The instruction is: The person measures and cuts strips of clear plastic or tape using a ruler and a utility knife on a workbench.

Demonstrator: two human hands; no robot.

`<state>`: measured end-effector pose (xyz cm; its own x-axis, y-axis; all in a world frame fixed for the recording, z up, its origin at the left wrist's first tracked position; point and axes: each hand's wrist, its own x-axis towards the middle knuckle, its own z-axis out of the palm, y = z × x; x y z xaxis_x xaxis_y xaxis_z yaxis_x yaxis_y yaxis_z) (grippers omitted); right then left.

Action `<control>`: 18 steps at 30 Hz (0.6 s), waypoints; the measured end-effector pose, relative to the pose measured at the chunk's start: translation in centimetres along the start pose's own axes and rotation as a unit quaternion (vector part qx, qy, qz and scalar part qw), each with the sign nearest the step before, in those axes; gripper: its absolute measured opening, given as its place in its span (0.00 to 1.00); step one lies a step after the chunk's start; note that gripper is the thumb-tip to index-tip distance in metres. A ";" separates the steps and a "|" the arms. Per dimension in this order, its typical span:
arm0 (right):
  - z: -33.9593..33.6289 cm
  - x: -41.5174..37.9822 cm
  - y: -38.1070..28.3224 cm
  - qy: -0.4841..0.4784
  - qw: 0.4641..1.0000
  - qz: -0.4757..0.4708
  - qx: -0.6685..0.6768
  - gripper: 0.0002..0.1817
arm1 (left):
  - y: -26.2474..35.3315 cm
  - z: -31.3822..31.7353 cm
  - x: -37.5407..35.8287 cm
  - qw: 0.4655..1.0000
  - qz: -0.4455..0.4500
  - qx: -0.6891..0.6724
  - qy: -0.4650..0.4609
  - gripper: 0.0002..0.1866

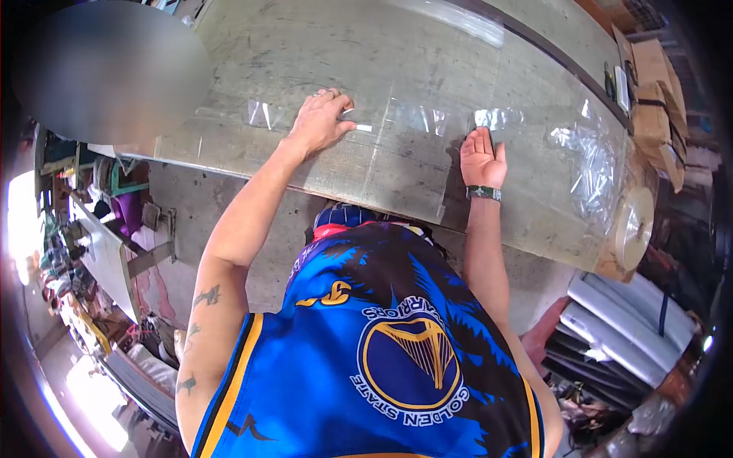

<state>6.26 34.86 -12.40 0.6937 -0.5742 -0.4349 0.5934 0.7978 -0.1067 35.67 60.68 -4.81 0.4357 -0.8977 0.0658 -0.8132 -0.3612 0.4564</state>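
A clear plastic sheet (424, 120) with bright, crinkled reflections lies across the grey tabletop (290, 69). My left hand (321, 122) is over the sheet's left part, fingers curled and thumb bent toward them, with a glint of film between. A short white strip (365, 128) shows just right of that thumb. To the right, my right hand (482, 159) lies palm up with fingers stretched out and thumb apart. Its fingertips are right at a shiny fold of the sheet, and a dark patterned band (484, 193) circles the wrist.
A clear roll (634, 228) stands at the table's right end, near more crumpled plastic (592, 168). Cardboard boxes (657, 107) sit beyond that end. Below are grey rolls of material (622, 320). At left, a tilted panel (103, 252) stands among piled items. A blurred patch covers the upper left.
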 end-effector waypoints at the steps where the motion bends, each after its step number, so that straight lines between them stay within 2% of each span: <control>1: 0.0 -0.1 -0.4 -0.011 1.000 -0.003 -0.002 0.36 | 0.1 -0.3 0.6 0.999 0.008 0.018 -0.035 0.15; 2: 0.3 -0.4 -0.7 -0.026 1.000 0.009 0.002 0.36 | 0.1 -0.9 0.8 0.997 0.005 0.045 -0.068 0.14; 3: 0.8 -0.2 0.2 -0.045 0.998 0.033 0.011 0.37 | -0.3 -0.6 0.5 0.997 0.028 0.050 -0.048 0.14; 4: 1.6 -0.1 0.8 -0.009 0.998 0.037 -0.047 0.36 | -0.8 -0.2 0.5 0.996 0.048 0.063 -0.029 0.14; 5: 2.8 -0.6 1.0 0.023 0.993 0.033 -0.110 0.35 | -0.3 -0.9 0.8 0.997 0.031 0.026 -0.062 0.14; 6: 4.2 -1.5 1.8 -0.015 0.972 0.056 -0.226 0.32 | 1.0 -2.4 0.9 0.993 -0.006 -0.062 -0.102 0.14; 8: 6.4 -1.7 4.4 -0.068 0.903 0.046 -0.423 0.25 | 2.3 -2.3 1.8 0.980 0.020 -0.159 -0.114 0.15; 10: 8.5 -1.9 8.4 -0.088 0.809 -0.015 -0.581 0.19 | 3.3 -2.3 2.8 0.964 0.063 -0.223 -0.128 0.15; 13: 10.1 -1.0 11.3 -0.175 0.746 -0.031 -0.641 0.12 | 4.6 -1.8 4.7 0.956 0.086 -0.247 -0.132 0.15; 15: 10.4 0.0 11.0 -0.155 0.710 -0.062 -0.684 0.07 | 3.9 -1.5 6.1 0.955 0.094 -0.248 -0.131 0.15; 17: 12.5 0.8 10.8 -0.139 0.700 -0.063 -0.697 0.07 | 1.8 -2.0 6.9 0.945 0.094 -0.283 -0.138 0.14; 18: 13.9 1.3 10.2 -0.108 0.696 -0.067 -0.707 0.07 | 0.7 -3.2 7.0 0.929 0.071 -0.321 -0.172 0.14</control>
<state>18.93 39.71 -1.59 0.8062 -0.5536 -0.2089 -0.2312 0.0302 -0.9724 39.40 54.95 -1.15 0.1038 -0.9921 -0.0710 -0.4066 -0.1075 0.9072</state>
